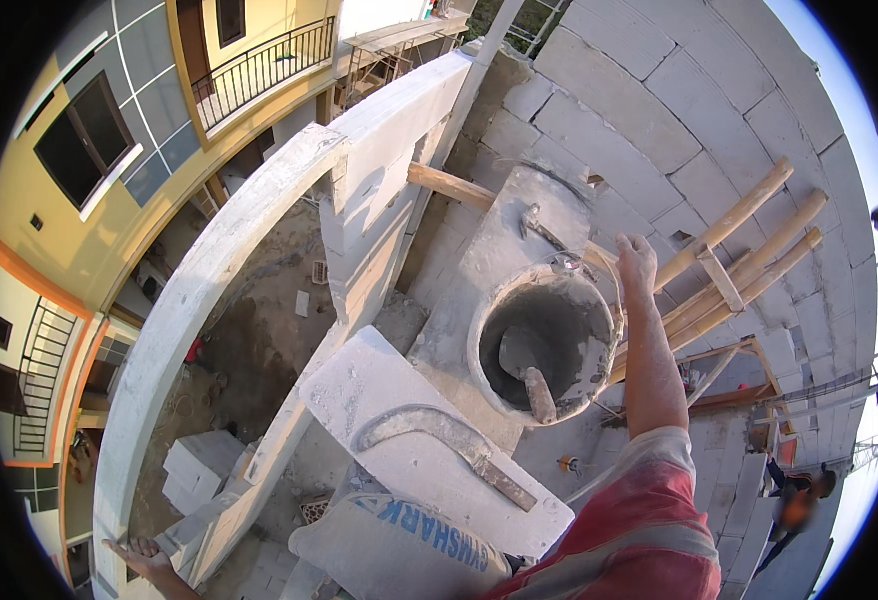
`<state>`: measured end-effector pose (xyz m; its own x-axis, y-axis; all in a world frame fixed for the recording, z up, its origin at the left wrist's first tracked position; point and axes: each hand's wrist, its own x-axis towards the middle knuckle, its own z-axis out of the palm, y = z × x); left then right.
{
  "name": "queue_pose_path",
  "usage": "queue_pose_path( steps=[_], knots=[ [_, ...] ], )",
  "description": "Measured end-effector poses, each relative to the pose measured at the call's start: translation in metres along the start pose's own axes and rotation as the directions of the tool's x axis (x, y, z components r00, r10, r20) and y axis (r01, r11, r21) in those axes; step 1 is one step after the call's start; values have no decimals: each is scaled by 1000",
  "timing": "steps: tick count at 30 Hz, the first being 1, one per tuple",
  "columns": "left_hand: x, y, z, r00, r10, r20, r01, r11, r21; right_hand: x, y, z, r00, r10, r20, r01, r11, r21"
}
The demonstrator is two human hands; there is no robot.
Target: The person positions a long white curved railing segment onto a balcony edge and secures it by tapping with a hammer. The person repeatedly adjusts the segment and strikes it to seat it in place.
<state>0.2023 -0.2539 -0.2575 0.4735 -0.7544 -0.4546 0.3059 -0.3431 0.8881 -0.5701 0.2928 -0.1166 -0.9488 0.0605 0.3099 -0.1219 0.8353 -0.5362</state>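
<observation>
My right hand is raised beside the bucket's wire handle, fingers curled; what they hold, if anything, I cannot make out. Below it a mortar-crusted bucket holds a trowel with its handle leaning on the near rim. Behind the bucket a hammer lies on a dusty plank. A white block in front carries a long curved tool. My left hand is at the lower left, fingers apart, by the pale curved wall edge.
Timber poles stick out at right along a block wall. A drop inside the curved frame shows a lower floor with loose blocks. A yellow building stands at left. Another person is at lower right.
</observation>
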Motion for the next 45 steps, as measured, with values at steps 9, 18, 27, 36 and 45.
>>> queue_pose_path(
  steps=[9, 18, 27, 36, 45],
  knots=[
    [-41, -8, 61, 998, 40, -54, -36, 997, 71, 118, 174, 87, 641, -73, 764, 536, 755, -377],
    [7, -7, 31, 973, 147, 176, -168, 979, 113, 99, 174, 124, 709, 28, 705, 353, 851, -389],
    [-2, -2, 44, 992, 73, -103, -64, 994, 91, 108, 146, 145, 580, 177, 795, 26, 972, -235],
    [-48, -3, 64, 996, 34, -86, -29, 998, 57, 135, 223, 177, 757, 41, 652, 259, 898, -357],
    [-69, -6, 78, 990, 28, -140, -30, 999, -14, 136, 266, 165, 795, 181, 579, 144, 871, -469]
  ],
)
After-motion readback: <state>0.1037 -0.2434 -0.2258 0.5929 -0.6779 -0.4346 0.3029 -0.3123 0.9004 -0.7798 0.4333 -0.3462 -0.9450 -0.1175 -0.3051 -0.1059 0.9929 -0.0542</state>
